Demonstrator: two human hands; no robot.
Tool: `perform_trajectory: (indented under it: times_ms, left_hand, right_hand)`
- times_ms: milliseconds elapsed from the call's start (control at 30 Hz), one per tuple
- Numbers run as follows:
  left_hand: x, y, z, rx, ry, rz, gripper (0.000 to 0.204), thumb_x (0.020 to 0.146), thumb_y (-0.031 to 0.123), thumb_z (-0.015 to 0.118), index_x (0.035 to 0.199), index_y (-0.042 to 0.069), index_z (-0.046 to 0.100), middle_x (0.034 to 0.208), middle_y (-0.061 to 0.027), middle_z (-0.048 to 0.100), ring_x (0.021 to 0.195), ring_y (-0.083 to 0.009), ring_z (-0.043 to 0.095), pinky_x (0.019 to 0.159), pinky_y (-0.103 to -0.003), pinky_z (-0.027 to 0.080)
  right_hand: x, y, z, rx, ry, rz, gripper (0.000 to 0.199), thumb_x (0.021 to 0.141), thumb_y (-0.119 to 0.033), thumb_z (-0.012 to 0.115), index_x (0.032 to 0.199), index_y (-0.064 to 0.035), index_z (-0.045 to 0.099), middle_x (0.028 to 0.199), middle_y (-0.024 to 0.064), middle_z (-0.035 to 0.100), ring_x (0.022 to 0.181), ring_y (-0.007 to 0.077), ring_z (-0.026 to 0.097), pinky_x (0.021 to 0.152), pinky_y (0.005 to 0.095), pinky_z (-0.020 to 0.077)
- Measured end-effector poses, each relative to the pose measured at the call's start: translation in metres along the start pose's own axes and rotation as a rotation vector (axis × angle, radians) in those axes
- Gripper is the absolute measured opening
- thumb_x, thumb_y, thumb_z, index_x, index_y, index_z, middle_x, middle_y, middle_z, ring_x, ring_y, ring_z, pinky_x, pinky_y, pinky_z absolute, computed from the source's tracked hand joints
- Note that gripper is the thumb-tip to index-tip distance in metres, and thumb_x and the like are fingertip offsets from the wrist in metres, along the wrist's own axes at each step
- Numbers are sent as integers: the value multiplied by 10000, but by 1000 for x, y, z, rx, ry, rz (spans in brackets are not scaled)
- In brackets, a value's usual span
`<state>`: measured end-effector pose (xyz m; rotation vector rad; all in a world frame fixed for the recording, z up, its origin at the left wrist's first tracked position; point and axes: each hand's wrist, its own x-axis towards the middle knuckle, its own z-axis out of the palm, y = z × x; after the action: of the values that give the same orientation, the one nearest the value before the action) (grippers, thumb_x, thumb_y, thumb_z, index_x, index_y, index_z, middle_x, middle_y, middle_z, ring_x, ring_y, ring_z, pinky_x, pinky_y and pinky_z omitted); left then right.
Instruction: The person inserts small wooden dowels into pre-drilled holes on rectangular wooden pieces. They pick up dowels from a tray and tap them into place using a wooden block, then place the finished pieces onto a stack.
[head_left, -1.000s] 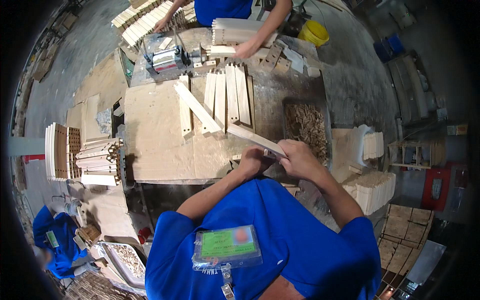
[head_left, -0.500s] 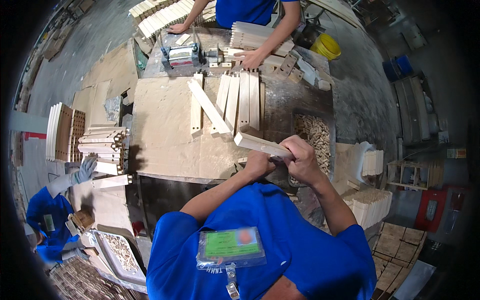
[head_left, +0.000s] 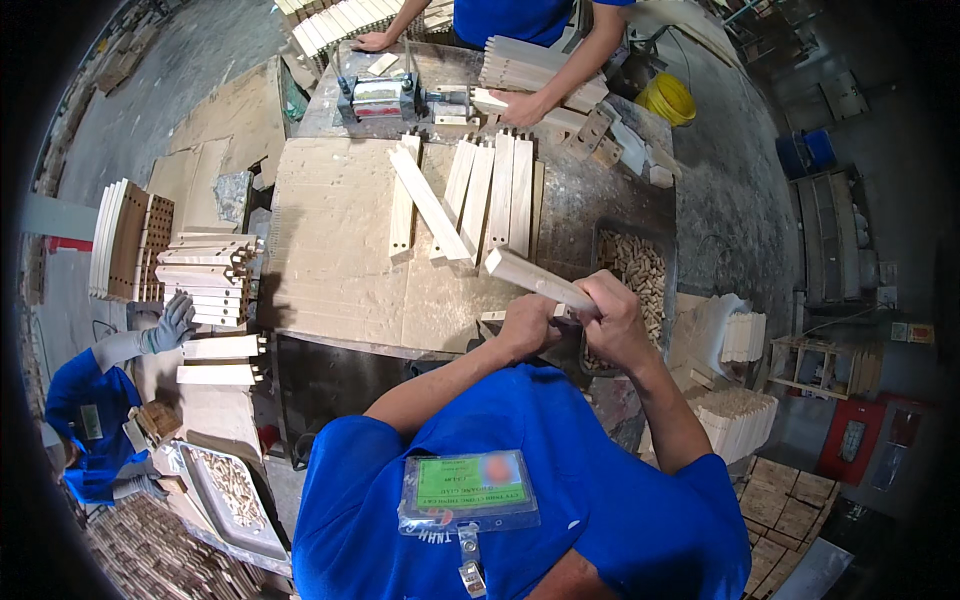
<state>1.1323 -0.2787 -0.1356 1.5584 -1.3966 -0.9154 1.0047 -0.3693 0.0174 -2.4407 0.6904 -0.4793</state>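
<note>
- A gloved hand (head_left: pixel 172 322) of another person reaches the stacked slats (head_left: pixel 205 280) at far left.
- Loose slats (head_left: pixel 470 195) lie on the table (head_left: pixel 330 260).
- Left hand (head_left: pixel 527 325) is closed at the near end of the stick (head_left: pixel 535 281).
- Right hand (head_left: pixel 610 320) grips the stick, tilted above the table edge.
- Dowel bin (head_left: pixel 640 270) sits just beyond.

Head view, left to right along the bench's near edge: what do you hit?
Gloved hand → stacked slats → left hand → right hand holding a slat → dowel tray → white slat stack.
</note>
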Motion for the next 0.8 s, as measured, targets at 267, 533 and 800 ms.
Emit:
perform_trajectory:
  times_ms: [267,533,800]
  left_hand:
    - [2,-8,1,-616,-73,-47,301,809,82,747,1099,93,669,1032,-139,699,975,-343,697,824,-451,536]
    - [-5,-5,-4,-657,-59,-47,278,855,4,715,1124,70,695,1026,-78,698,937,-193,658,797,-382,530]
    - [-11,-15,6,-241,29,92,325,822,66,770,1136,67,691,1082,-174,720,1002,-369,706,856,-485,545]
  right_hand:
    - [14,-13,-5,-134,-193,-209,295,788,48,699,1062,-57,678,1007,132,654,895,372,620,785,460,486]
    - [17,-23,-3,-216,-223,-199,301,807,28,668,1084,-90,688,949,121,629,864,365,610,768,461,463]
    - [17,-15,0,-225,-302,-245,196,883,-18,710,1071,-75,716,925,127,659,847,360,632,750,449,450]
